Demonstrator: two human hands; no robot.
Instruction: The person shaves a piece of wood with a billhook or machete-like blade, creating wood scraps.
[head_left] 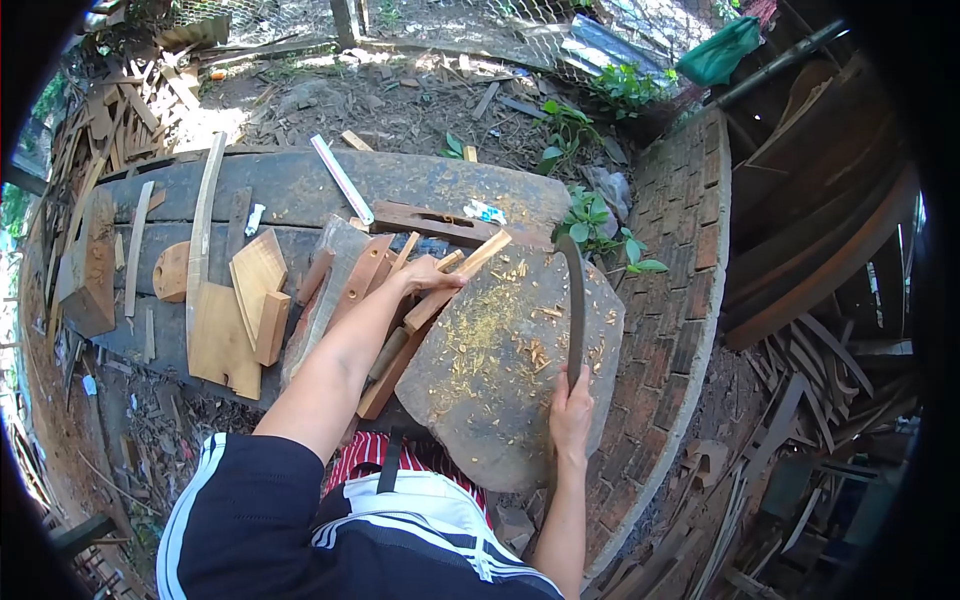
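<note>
My right hand [572,405] is closed round the lower end of a machete [576,300] with a long, dark blade that curves at the tip. The blade points away from me over a chopping block [490,410], a thick wooden slab strewn with yellow chips. At the block's left edge, my left hand [428,275] grips a pale strip of wood [485,252], whose far end reaches over the block. Blade and strip are apart. Beside that hand lie reddish wooden pieces with holes [365,272] and a brown block with a slot [425,222].
A dark plank bench [300,170] extends left, bearing a white ruler [342,180], a crumpled tube [485,212], and flat wooden offcuts [225,330]. A low brick wall [660,330] curves along the right. Scrap wood [800,400] lies beyond it. Green plants [590,215] grow behind the block.
</note>
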